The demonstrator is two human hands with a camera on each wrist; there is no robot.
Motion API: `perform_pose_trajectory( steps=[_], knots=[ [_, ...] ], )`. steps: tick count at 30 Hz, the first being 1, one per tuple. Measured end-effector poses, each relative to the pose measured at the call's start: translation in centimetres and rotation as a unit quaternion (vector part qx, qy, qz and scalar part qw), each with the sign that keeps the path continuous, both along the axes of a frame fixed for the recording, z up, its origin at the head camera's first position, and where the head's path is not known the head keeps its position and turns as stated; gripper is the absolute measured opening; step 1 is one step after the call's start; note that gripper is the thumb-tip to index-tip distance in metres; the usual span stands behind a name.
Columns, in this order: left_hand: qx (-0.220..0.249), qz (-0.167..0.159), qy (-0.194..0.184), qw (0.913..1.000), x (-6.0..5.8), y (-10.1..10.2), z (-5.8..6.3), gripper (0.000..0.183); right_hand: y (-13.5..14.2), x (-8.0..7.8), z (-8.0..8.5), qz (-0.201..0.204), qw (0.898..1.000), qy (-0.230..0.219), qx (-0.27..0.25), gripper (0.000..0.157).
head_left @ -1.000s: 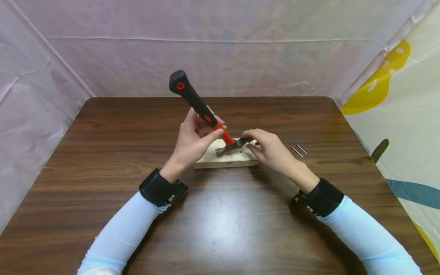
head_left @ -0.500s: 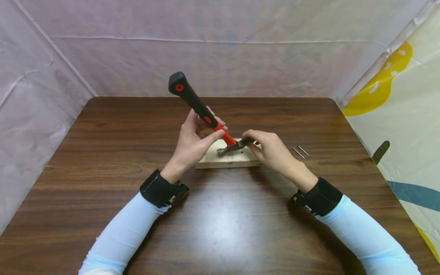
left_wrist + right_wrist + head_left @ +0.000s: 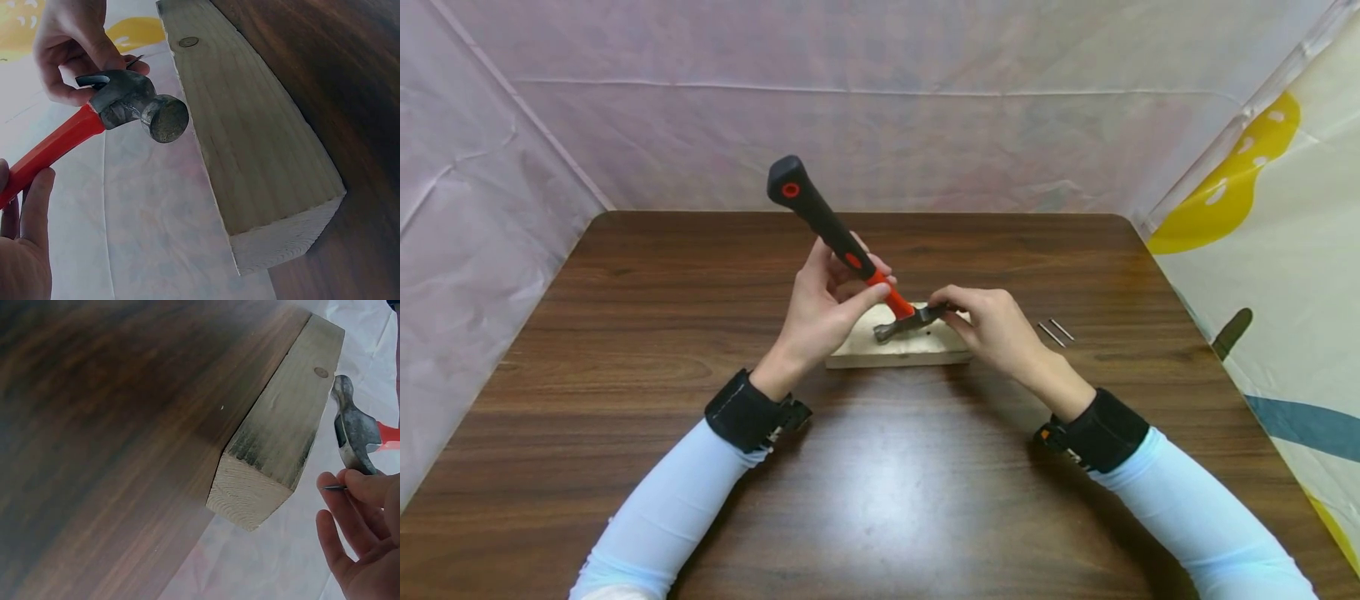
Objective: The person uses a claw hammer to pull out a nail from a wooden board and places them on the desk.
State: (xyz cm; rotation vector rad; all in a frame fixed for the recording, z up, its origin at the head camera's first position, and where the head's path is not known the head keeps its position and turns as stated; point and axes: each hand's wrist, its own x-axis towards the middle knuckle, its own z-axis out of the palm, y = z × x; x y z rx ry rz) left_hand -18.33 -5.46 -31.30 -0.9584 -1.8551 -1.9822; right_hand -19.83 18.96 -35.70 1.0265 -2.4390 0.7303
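Note:
My left hand [image 3: 818, 307] grips a claw hammer [image 3: 829, 227] by the red neck below its black handle grip. The handle leans up and to the left, with the steel head [image 3: 125, 100] low over a pale wooden block [image 3: 898, 360]. At the claw end is my right hand [image 3: 992, 327], its thumb and fingers right at the claw [image 3: 356, 440]. Those fingers pinch a thin nail [image 3: 334, 487], whose pointed end sticks out in the right wrist view; the rest of it is hidden by the fingers and hammer.
Two loose nails [image 3: 1051, 334] lie on the brown wooden table [image 3: 880, 467], right of the block. A dark spot [image 3: 928, 332] marks the block's top. Pale cloth [image 3: 880, 142] hangs behind the table, and patterned cloth [image 3: 1285, 333] along the right.
Both hands and the hammer stay nearly in place. The whole head view has shifted slightly to the right since one second ago.

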Motion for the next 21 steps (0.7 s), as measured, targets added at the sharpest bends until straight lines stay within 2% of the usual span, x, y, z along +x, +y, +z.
perform_pose_trajectory(
  steps=[11, 17, 21],
  knots=[
    [-0.009, 0.015, 0.016, 0.9997, 0.0, 0.0, 0.0, 0.043, 0.9, 0.0, 0.7, 0.012, 0.998, 0.013, -0.055, 0.025],
    [-0.008, 0.014, 0.018, 0.9997, 0.0, 0.1, 0.1, 0.044, 2.0, -0.2, 0.5, -0.015, 0.998, -0.009, -0.065, 0.036],
    [-0.002, 0.009, 0.001, 1.0, 0.1, 0.1, 0.0, 0.044, 2.9, -0.1, 0.2, -0.029, 0.998, -0.017, -0.046, 0.033]
  ],
)
